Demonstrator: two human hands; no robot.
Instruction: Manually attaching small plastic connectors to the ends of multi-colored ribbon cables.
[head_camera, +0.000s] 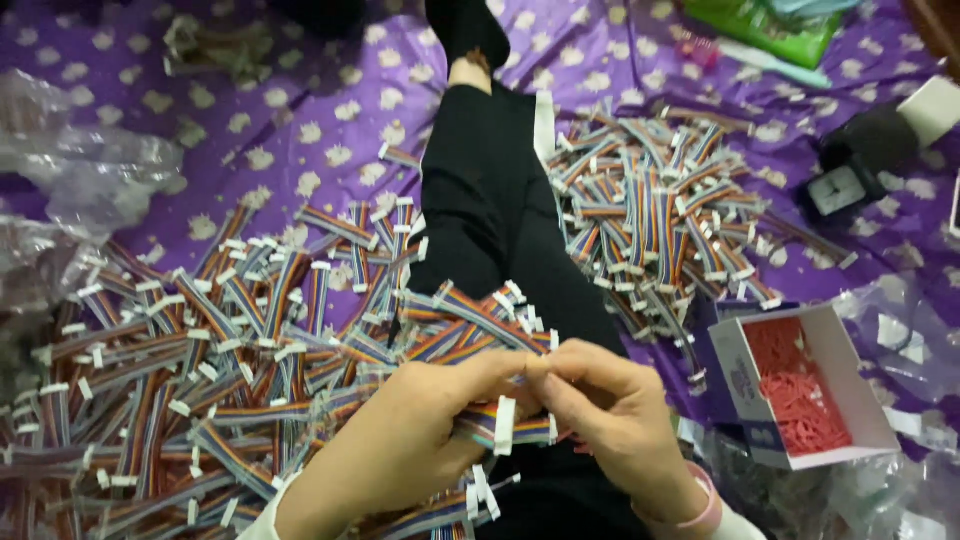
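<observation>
**Bundle of rainbow ribbon cables, held in both hands**

Where the fingertips meet, the bundle of ribbon cables (490, 425) sits pinched between left hand (400, 440) and right hand (615, 420), both closed on it, above a black-trousered leg (490, 200). Loose cable heaps (150, 380) lie either side on a purple cloth (300, 120); an open box of red bands (800, 385) stands right.

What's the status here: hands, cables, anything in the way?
Left hand and right hand both pinching one bundle of rainbow cables over the lap. Loose cable piles either side. Open box of red bands at right. Nothing blocking.
</observation>
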